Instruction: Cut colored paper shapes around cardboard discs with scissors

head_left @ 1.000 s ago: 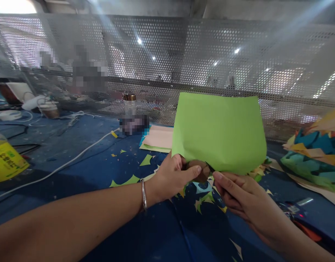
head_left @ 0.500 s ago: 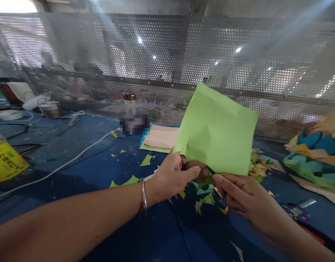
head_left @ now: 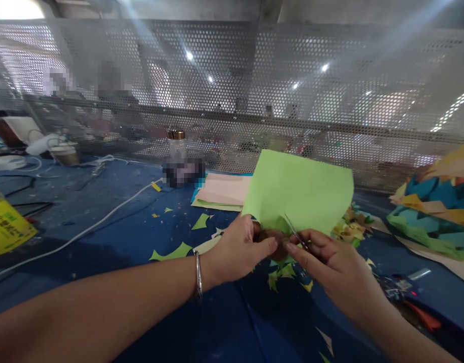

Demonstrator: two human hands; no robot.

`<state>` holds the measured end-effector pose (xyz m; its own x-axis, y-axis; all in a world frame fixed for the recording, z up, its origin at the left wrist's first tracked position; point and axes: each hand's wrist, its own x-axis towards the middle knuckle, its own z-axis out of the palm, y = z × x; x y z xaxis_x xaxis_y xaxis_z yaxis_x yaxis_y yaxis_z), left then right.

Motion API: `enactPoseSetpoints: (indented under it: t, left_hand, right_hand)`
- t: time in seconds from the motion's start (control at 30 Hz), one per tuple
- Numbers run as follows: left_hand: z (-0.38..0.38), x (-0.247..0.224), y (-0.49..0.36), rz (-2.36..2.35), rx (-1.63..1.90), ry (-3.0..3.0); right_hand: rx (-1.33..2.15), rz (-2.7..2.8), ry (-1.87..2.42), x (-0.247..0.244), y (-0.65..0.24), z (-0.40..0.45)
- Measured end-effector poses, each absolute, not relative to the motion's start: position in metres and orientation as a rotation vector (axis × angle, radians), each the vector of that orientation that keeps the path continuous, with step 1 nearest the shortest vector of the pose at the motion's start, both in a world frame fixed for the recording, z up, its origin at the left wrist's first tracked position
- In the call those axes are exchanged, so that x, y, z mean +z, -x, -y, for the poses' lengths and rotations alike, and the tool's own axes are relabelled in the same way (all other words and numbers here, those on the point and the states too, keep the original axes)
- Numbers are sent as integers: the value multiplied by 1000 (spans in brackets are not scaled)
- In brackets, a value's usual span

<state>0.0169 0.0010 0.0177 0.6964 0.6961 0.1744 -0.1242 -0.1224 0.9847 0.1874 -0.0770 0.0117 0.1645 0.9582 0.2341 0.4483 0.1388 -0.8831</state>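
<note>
My left hand (head_left: pixel 239 250) pinches the green sheet (head_left: pixel 305 186) above the table (head_left: pixel 122 247), which has dipped; my right hand (head_left: pixel 332 262) grips scissors (head_left: pixel 294 231), blade now showing, probably between snips.

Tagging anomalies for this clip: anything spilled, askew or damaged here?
Mainly litter: jagged green scraps lie loose on the blue table, left of and below the green sheet, scattered rather than gathered. The sheet also curls beside the left hand, likely bending from the grip, not damage. I see no liquid spill.

Head-worn view, forward and down
</note>
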Motion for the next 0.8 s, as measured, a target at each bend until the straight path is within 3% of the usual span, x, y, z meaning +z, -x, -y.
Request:
enactPoseSetpoints:
  t: [0.23,0.4,0.8]
  left_hand:
    - [15,15,-23,-558,821,-985]
    - [23,18,-24,-461,824,-951]
    - [-2,13,-19,-626,957,-1082]
  right_hand:
    - [613,1467,1485,12,-195,78]
    - [585,1444,1448,21,-189,81]
    - [1045,1390,1454,10,-201,73]
